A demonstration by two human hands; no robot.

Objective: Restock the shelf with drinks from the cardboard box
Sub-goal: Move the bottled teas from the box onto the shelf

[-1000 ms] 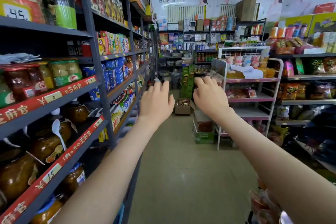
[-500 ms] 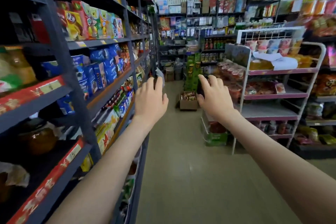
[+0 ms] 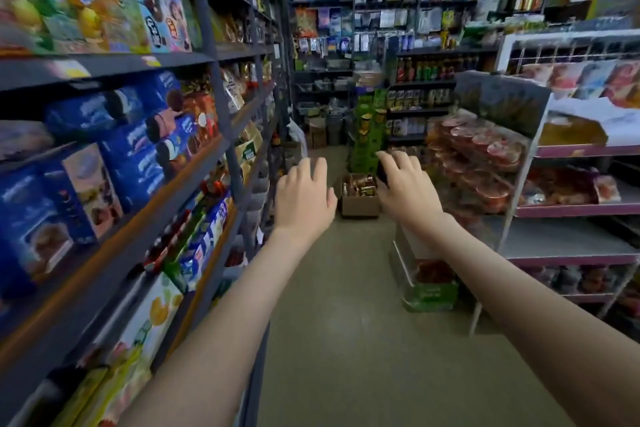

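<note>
Shop aisle, grey floor (image 3: 346, 340) between packed shelves (image 3: 145, 63) — box (image 3: 360, 206) sits on it far ahead. Left grip (image 3: 304, 198) slack, empty; right grip (image 3: 403, 187) over something dark — holding or not, cannot tell.

Cardboard box (image 3: 360, 199) on floor mid-aisle, btwn both hands, tall shelf (image 3: 221, 135) left, rack (image 3: 568, 208) right.

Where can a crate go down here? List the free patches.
Free: the bare floor between the dark shelving and the white rack; the rack's empty grey tier. Crowded: the shelving itself, and the aisle end around the cardboard box and green display.
</note>
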